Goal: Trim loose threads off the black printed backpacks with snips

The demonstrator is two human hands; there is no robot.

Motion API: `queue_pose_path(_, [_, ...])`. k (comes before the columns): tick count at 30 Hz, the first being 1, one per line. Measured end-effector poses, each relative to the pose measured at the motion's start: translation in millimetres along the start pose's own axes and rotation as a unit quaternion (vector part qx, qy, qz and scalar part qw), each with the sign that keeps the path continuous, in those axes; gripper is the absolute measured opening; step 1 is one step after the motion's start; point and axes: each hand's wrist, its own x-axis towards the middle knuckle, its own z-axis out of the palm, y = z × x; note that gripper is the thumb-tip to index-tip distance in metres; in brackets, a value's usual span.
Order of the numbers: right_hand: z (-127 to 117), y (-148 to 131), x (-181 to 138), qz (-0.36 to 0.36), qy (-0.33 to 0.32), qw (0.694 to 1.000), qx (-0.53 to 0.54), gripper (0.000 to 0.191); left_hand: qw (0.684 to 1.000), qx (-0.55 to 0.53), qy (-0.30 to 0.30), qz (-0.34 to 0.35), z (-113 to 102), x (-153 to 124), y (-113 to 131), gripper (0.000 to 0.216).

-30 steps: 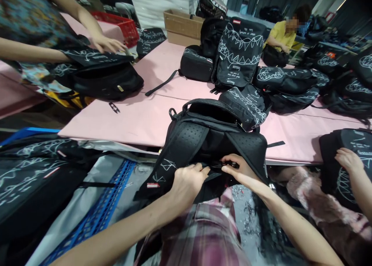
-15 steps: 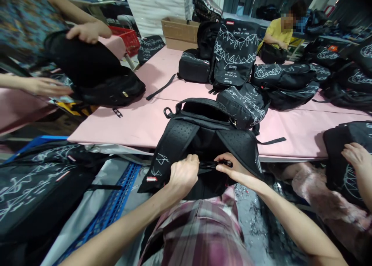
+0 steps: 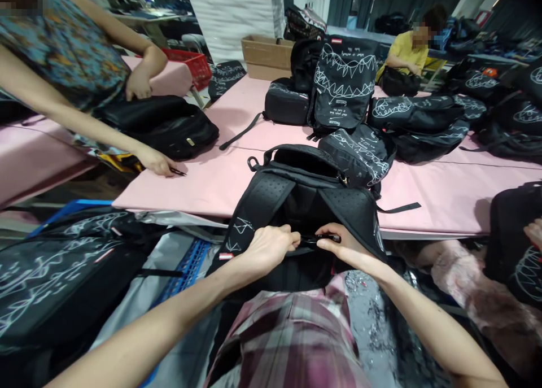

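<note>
A black backpack [image 3: 305,199] hangs over the near edge of the pink table [image 3: 212,184], back panel and padded shoulder straps facing me. My left hand [image 3: 269,248] is closed, pinching the fabric at the lower back of the backpack. My right hand [image 3: 345,245] is closed on a thin black strap or tool [image 3: 322,239] held level between both hands; I cannot make out which. Both hands sit close together just above my plaid-clad lap.
Several black printed backpacks [image 3: 345,86] are piled at the table's far side. A person at the left has one hand [image 3: 156,163] on the table and another on a black bag [image 3: 169,125]. A cardboard box [image 3: 265,55] and red crate [image 3: 192,63] stand behind. Another person's hand [image 3: 534,232] is at the right.
My hands stayed on the backpack's lower back with small shifts. The person at the left put a bag down and reached a hand onto the table. The view drifted slightly.
</note>
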Motion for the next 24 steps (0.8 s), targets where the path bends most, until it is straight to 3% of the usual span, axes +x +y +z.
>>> queue_pose_path(7, [-3,-5,3,0.016,-0.005,1.000,-0.023,0.018,0.999,0.000,0.027,0.038,-4,8,-3,0.019])
queue_pose_path(18, [-3,3,8,0.013,0.013,0.999,0.045,0.022,0.987,-0.119,0.084,-0.074,0,13,3,0.017])
queue_pose_path(24, [-1,5,10,0.005,0.019,0.999,0.040,0.022,0.981,-0.152,0.088,-0.086,2,17,1,0.016])
